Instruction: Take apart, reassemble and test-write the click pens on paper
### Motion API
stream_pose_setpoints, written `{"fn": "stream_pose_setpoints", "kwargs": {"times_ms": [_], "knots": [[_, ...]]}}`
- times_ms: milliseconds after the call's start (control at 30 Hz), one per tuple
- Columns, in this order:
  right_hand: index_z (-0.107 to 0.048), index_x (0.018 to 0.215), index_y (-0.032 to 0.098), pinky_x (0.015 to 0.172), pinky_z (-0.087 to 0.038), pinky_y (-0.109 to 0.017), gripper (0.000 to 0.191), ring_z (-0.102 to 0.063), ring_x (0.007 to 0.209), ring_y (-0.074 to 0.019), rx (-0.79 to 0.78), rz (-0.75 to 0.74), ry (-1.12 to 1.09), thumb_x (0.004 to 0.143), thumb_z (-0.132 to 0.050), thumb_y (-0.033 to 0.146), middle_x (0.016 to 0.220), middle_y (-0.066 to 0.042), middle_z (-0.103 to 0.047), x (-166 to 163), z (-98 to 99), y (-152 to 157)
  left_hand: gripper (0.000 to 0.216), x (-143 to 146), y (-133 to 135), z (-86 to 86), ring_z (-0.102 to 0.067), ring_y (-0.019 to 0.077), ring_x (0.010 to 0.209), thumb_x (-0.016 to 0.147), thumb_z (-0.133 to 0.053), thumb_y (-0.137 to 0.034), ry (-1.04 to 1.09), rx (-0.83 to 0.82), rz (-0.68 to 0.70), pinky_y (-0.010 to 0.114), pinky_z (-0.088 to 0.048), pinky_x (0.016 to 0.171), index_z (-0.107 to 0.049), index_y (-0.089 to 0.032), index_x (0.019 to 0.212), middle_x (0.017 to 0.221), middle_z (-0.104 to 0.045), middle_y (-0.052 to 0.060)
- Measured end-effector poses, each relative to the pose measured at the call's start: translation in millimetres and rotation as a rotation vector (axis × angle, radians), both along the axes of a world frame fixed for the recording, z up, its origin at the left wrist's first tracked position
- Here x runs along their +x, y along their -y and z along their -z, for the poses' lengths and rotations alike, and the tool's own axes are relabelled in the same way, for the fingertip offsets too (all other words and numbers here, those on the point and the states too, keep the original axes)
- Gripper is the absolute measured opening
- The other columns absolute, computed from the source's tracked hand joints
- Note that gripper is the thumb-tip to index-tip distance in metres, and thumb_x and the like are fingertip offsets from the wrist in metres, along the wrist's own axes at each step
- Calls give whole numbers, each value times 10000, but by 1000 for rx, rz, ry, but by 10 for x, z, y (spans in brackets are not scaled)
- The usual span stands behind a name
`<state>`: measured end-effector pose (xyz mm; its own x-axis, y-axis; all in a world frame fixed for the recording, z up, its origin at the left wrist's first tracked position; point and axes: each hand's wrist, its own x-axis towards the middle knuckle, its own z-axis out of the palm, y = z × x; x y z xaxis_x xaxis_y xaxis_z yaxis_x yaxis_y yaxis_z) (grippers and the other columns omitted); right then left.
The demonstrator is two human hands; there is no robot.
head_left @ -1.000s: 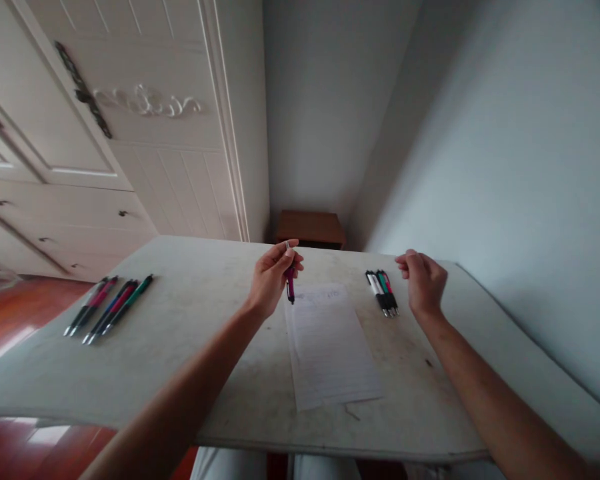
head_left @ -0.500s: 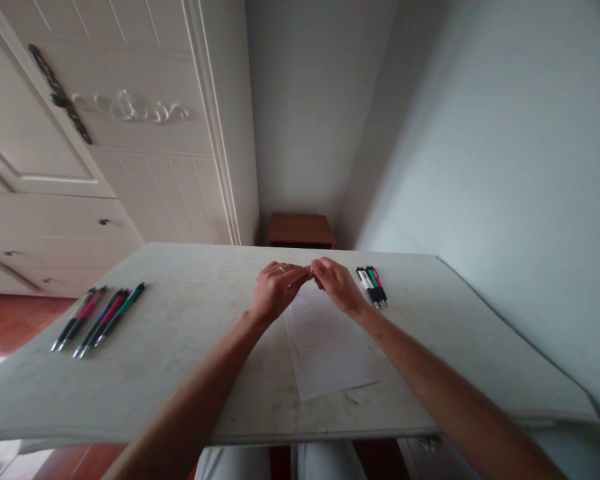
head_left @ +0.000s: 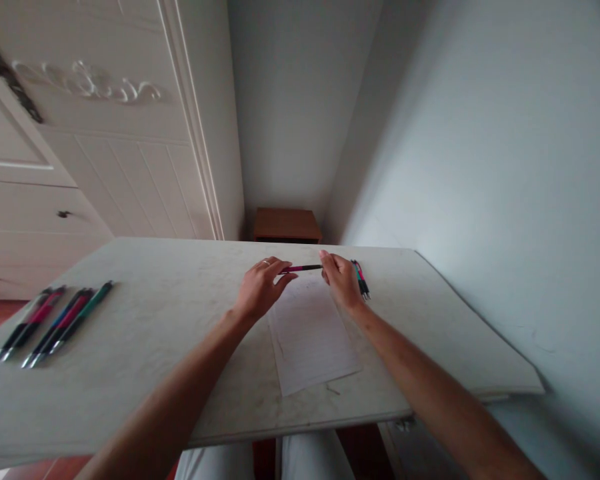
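Observation:
A pink and black pen point(head_left: 303, 268) lies level between my two hands, above the far end of a lined sheet of paper point(head_left: 313, 340). My left hand point(head_left: 264, 285) pinches its pink end between thumb and fingers. The black end sits in my right hand point(head_left: 341, 280), whose fingers are curled closed around it, hiding the tip. Just beyond the right hand, a small group of pens point(head_left: 363, 283) rests on the table, partly covered by that hand. Faint marks show near the top of the paper.
Several pens point(head_left: 60, 323) with coloured barrels lie side by side at the left of the white table point(head_left: 180, 320). A white cabinet point(head_left: 125, 160) stands beyond on the left, a brown wooden piece of furniture point(head_left: 287, 223) behind the table. A pale wall point(head_left: 480, 167) borders the right.
My hands have moved apart, and the pen between them now shows. The whole view has shifted, so the table and the left pens appear farther left.

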<state>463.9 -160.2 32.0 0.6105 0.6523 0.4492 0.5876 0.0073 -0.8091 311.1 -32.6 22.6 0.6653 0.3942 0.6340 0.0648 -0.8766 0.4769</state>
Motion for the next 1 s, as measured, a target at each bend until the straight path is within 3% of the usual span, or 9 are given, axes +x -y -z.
{"fn": "stream_pose_setpoints", "kwargs": {"times_ms": [167, 367, 633, 800, 1000], "knots": [[-451, 574, 219, 437, -324, -236, 538, -409, 418, -95, 12, -24, -103, 914, -450, 636, 477, 29, -462, 95, 54, -11, 204, 1, -46, 13, -633, 163, 719, 852, -686, -326, 55, -96, -22, 293, -506, 708, -712, -196, 1008, 892, -705, 56], [-449, 650, 224, 376, -304, -216, 517, -410, 395, -82, 138, -26, -280, 864, -481, 694, 525, 37, -494, 87, 54, -39, 165, 14, -68, 0, -589, 130, 638, 860, -655, -308, 209, -169, -13, 269, -497, 661, -715, -194, 963, 874, -703, 50], [-448, 634, 222, 402, -332, -224, 545, -423, 398, -81, 100, -18, -221, 851, -462, 722, 518, 36, -512, 146, 131, -53, 206, 16, -74, 19, -576, 147, 641, 853, -641, -393, 171, -200, 14, 274, -466, 672, -718, -202, 843, 798, -714, 41], [-439, 638, 226, 410, -333, -226, 532, -420, 402, -86, 70, 15, -200, 860, -461, 709, 512, 41, -502, 80, 151, -56, 262, -15, -104, 36, -510, 127, 589, 884, -561, -384, 68, -245, -19, 236, -384, 600, -657, -181, 749, 633, -622, 0], [-440, 644, 223, 410, -322, -219, 516, -418, 413, -82, 122, -5, -203, 873, -473, 684, 523, 41, -498, 76, 163, -65, 349, -52, -11, -14, -354, 96, 515, 900, -492, -445, 45, -369, -29, 224, -263, 517, -497, -182, 671, 526, -391, -55]]}}
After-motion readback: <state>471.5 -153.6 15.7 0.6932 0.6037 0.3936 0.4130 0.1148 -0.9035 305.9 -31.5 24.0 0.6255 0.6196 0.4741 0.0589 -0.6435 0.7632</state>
